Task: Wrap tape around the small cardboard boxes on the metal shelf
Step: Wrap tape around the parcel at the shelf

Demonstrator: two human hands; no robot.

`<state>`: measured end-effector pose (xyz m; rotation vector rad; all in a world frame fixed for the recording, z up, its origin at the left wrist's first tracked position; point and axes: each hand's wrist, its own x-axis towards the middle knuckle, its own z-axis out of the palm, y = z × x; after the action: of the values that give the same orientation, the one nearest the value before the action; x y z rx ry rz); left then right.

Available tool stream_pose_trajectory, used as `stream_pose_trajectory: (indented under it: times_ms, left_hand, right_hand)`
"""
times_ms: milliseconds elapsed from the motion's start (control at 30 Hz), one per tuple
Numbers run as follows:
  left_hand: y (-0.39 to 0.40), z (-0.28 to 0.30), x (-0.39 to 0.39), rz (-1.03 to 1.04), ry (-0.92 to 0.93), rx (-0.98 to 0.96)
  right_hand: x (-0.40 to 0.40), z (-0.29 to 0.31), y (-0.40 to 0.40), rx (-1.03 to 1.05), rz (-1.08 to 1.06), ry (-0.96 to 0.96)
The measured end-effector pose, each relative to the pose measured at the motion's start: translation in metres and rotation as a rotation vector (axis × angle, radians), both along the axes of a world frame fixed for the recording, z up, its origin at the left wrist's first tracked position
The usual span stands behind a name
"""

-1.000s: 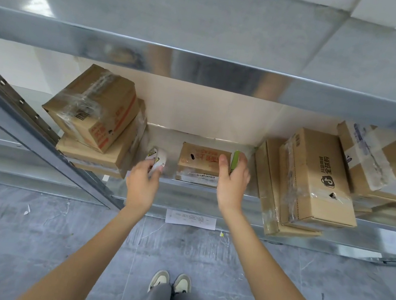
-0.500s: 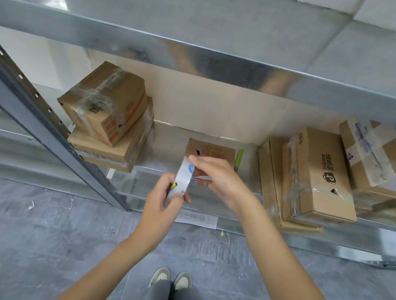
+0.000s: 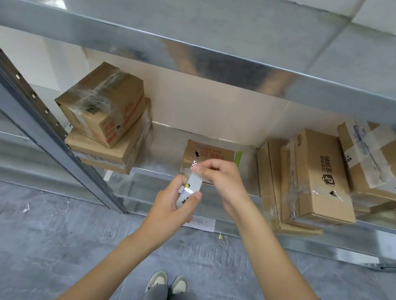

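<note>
From your head camera, your left hand (image 3: 171, 202) curls round a glossy roll of clear tape (image 3: 189, 191), thumb pressed on its side. Your right hand (image 3: 223, 179) pinches at the roll's top edge with fingertips bunched; whether it holds the tape end, you cannot tell. Just behind both hands, a small brown cardboard box (image 3: 210, 155) sits flat on the shiny galvanised metal shelf (image 3: 161, 149), with a slim green object (image 3: 238, 156) at its right. Film-wrapped boxes (image 3: 102, 110) are stacked left, and larger cartons (image 3: 316, 177) lean right.
</note>
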<state>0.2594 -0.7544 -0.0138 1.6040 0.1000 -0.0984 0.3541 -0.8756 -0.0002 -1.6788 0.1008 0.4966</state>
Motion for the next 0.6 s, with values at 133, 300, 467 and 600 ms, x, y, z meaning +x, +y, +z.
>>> stream_pose_trajectory:
  times_ms: [133, 300, 467, 600]
  left_hand:
    - [-0.001, 0.016, 0.018, 0.034, -0.015, -0.011]
    - [0.0, 0.014, 0.036, 0.045, 0.089, 0.017]
    - [0.001, -0.005, 0.036, -0.033, 0.225, 0.038]
    - [0.003, -0.012, 0.018, -0.095, 0.12, 0.082]
  right_hand:
    - [0.007, 0.013, 0.005, -0.002, -0.056, -0.117]
    - [0.033, 0.039, -0.005, 0.008, -0.159, -0.249]
    - [0.043, 0.035, -0.005, -0.048, -0.14, -0.284]
    - [0.055, 0.026, -0.011, -0.048, -0.177, -0.206]
